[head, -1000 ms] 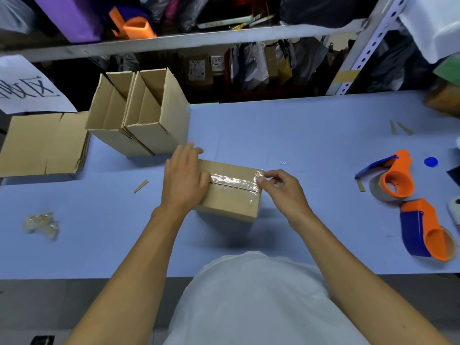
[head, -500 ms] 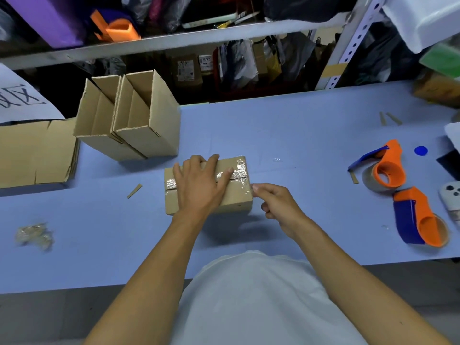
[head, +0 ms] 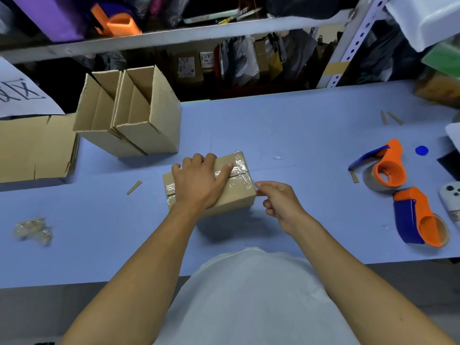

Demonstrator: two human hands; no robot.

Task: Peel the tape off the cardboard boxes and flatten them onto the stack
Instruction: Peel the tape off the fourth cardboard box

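Observation:
A small cardboard box [head: 236, 195] sealed with clear tape [head: 240, 170] lies on the blue table [head: 298, 135], right in front of me. My left hand [head: 199, 181] presses flat on its top, fingers spread and the thumb stretched along the tape seam. My right hand [head: 276, 200] is at the box's right end with curled fingers. Its thumb and forefinger pinch at the tape where it wraps over that edge. A stack of flattened cardboard [head: 32, 148] lies at the far left.
Two opened boxes [head: 99, 120] [head: 149, 120] stand upright behind the taped one. A wad of peeled tape [head: 32, 230] lies front left. Two orange-and-blue tape dispensers [head: 385, 170] [head: 420, 217] sit at the right. Cluttered shelves run along the table's back.
The box was turned so its tape seam runs left to right. My left hand slid onto its top, and my right hand dropped from the top corner to the right end.

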